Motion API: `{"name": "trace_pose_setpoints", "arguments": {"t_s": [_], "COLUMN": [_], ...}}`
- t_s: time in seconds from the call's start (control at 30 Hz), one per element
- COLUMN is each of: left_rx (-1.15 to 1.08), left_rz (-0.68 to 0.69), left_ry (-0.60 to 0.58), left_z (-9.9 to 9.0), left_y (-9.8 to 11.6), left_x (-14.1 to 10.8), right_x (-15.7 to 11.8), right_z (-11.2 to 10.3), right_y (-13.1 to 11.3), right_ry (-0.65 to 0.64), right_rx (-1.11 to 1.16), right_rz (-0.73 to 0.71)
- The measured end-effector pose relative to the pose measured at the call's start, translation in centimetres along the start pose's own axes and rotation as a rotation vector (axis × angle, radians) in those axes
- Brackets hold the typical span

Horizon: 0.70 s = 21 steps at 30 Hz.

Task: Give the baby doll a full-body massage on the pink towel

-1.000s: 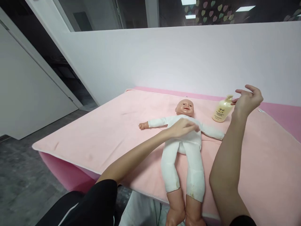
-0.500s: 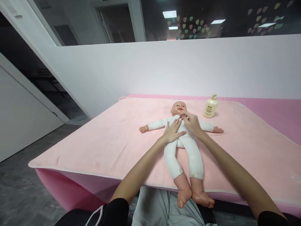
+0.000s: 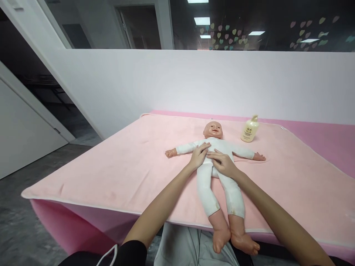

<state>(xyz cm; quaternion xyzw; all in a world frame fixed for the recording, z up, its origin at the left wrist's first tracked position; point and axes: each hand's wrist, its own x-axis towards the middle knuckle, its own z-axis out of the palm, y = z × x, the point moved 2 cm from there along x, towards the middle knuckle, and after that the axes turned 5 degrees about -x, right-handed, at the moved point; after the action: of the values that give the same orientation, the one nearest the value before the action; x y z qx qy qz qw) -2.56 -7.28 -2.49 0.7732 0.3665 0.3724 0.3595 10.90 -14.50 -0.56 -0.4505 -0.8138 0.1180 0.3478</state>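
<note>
A baby doll (image 3: 222,146) with a white cloth body lies on its back, arms spread wide. Its head points away from me and its feet hang past the near table edge. My left hand (image 3: 199,156) rests on the left of its torso, fingers stretched toward the chest. Lower on the belly lies my right hand (image 3: 222,162), palm down with fingers extended to the left. The hands are close together, and neither grips anything. Behind the doll's arm on the right stands a pale yellow pump bottle (image 3: 250,129).
A pink blanket (image 3: 116,166) with a pale edge covers the table. Behind it rises a white wall (image 3: 166,81) with a dark window (image 3: 266,22) above. On the left are a white door (image 3: 24,129) and grey floor (image 3: 16,221).
My right hand has come down from the doll's upper chest to its belly, its fingers flattening out. My left hand stays on the torso, now reaching a little higher. The view has shifted slightly.
</note>
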Motion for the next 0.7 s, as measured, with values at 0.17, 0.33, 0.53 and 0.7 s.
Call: {"name": "trace_pose_setpoints", "arguments": {"t_s": [0.17,0.33,0.53,0.7], "left_rx": [-0.035,0.237,0.258,0.284], "left_rz": [-0.015,0.254,0.394,0.136], "left_ry": [0.092,0.044,-0.422,-0.283], "left_z": [0.0,-0.4,0.6,0.2], "left_y": [0.1,2.6,4.2,2.0], "left_x": [-0.2,-1.4,-1.7,-0.6], "right_x": [0.5,0.3,-0.4,-1.1], "right_z": [0.3,0.1,0.0,-0.2], "right_y": [1.2,4.0,8.6,6.1], "right_ry": [-0.104,0.031,0.363,0.647], "right_rx": [-0.14,-0.191,0.263,0.22], "right_rz": [0.135,0.425,0.662,0.533]}}
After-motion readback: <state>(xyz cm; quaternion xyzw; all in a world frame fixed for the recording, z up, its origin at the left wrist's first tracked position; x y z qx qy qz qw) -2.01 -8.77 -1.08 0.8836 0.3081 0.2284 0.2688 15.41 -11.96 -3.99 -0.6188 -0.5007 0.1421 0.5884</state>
